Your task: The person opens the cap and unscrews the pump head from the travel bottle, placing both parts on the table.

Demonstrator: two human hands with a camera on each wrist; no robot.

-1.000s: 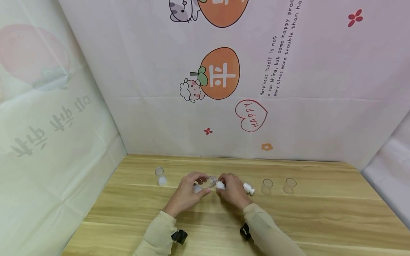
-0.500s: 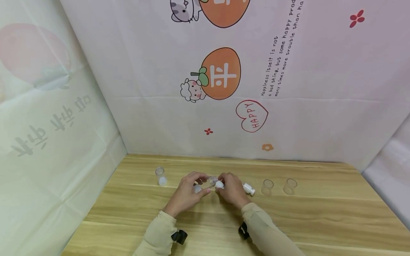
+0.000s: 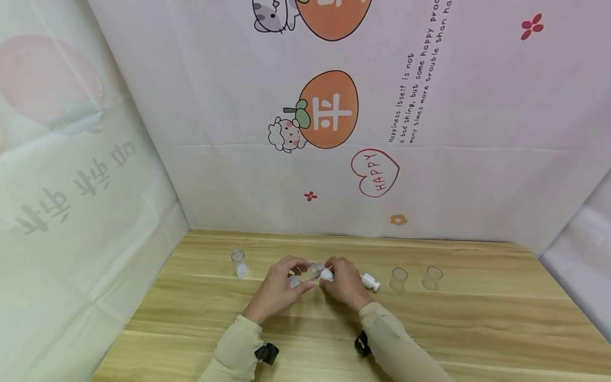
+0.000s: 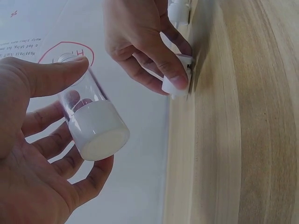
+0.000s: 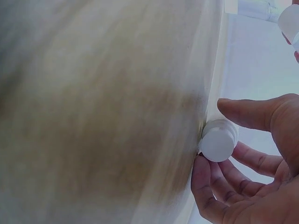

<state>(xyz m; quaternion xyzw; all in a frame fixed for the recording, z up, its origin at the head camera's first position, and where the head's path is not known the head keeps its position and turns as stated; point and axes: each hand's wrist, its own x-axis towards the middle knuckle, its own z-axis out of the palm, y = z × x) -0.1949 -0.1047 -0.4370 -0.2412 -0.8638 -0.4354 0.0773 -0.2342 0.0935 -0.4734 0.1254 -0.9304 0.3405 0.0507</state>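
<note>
My left hand (image 3: 281, 284) holds a clear tube with a white base (image 4: 96, 126) between thumb and fingers. In the head view its clear end points right, toward the other hand, and the fingers partly cover the tube. My right hand (image 3: 345, 281) pinches a short white cylindrical piece (image 5: 218, 145) low at the tabletop. Its flat round end faces the right wrist camera, with fingers curled beneath. In the left wrist view the right thumb presses on this white piece (image 4: 177, 81). Head-on, the piece overlaps the tube's clear end.
Right of the right hand lies a white piece with a narrower neck (image 3: 370, 282). Farther right stand two clear cups, one nearer (image 3: 398, 279) and one farther out (image 3: 431, 278). A clear tube with a white bottom (image 3: 240, 264) stands at the left. Printed cloth (image 3: 258, 185) hangs behind the wooden table (image 3: 477, 329).
The right hand has shifted very slightly left with the white cylindrical piece. The left hand and its tube stay nearly where they were.
</note>
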